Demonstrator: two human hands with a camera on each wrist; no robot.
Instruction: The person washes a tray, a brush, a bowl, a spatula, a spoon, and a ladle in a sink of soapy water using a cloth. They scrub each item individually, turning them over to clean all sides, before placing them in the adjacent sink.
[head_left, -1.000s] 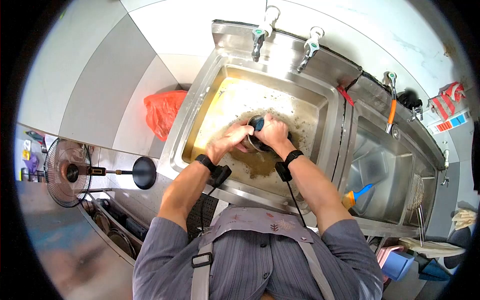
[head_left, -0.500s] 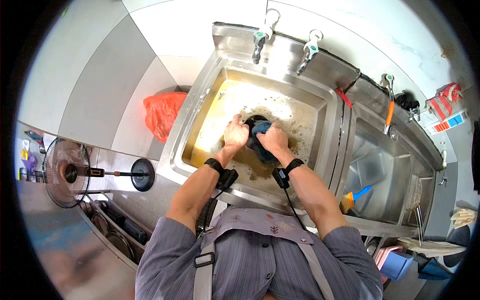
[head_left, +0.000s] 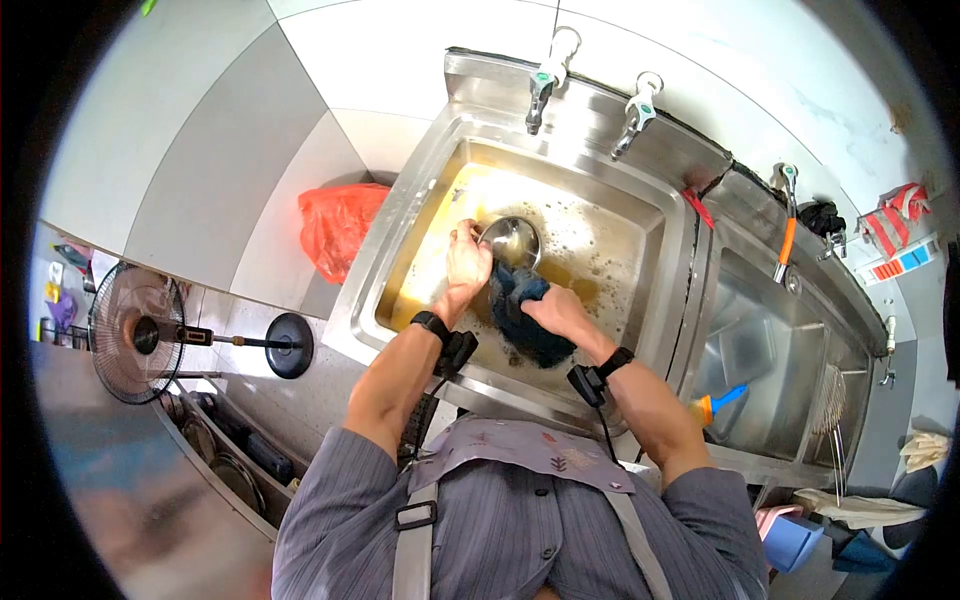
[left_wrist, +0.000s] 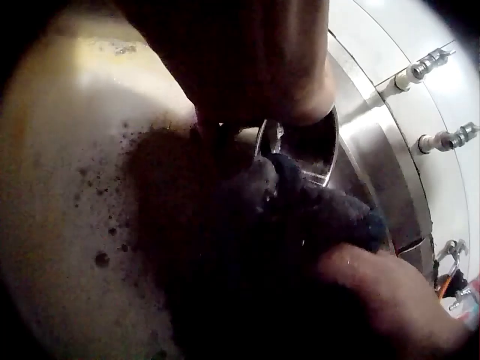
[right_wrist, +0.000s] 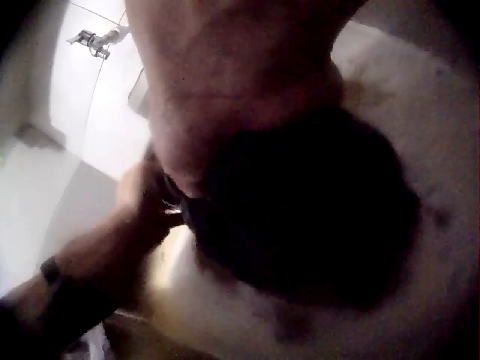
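- Cloth (head_left: 532, 328) and right hand (head_left: 560, 312) had come nearer the person since the earlier head frame; the bowl (head_left: 512, 240), then mostly covered and dark, now showed its shiny inside.
- Head view: the right hand pinched the upper part of the cloth, which hung out in a broad dark-blue bunch below the bowl and touched its near rim.
- Head view: the left hand (head_left: 467, 265) gripped the bowl at its left edge; the bowl was in the sink (head_left: 655, 235), near the middle, with cloudy, speckled water about it.
- Head view: a box (head_left: 900, 262) at the far right bore red and blue blocks; any lettering was too small to read. So were the marks on the green caps of the two taps (head_left: 543, 85) (head_left: 636, 118) behind the sink.
- Head view: a red bag (head_left: 342, 228) lay left of the sink, with a fan (head_left: 138, 333) farther left. A blue-handled brush (head_left: 730, 397) lay at the second sink (head_left: 808, 375), just beside the right forearm.
- Left wrist view: the left wrist blocked the top and deep shadow the middle; part of the bowl's rim showed past them, with the cloth below and the right hand on it.
- Right wrist view: the right hand and the dark cloth covered most of the scene; the left hand was beyond, its fingers partly hidden.
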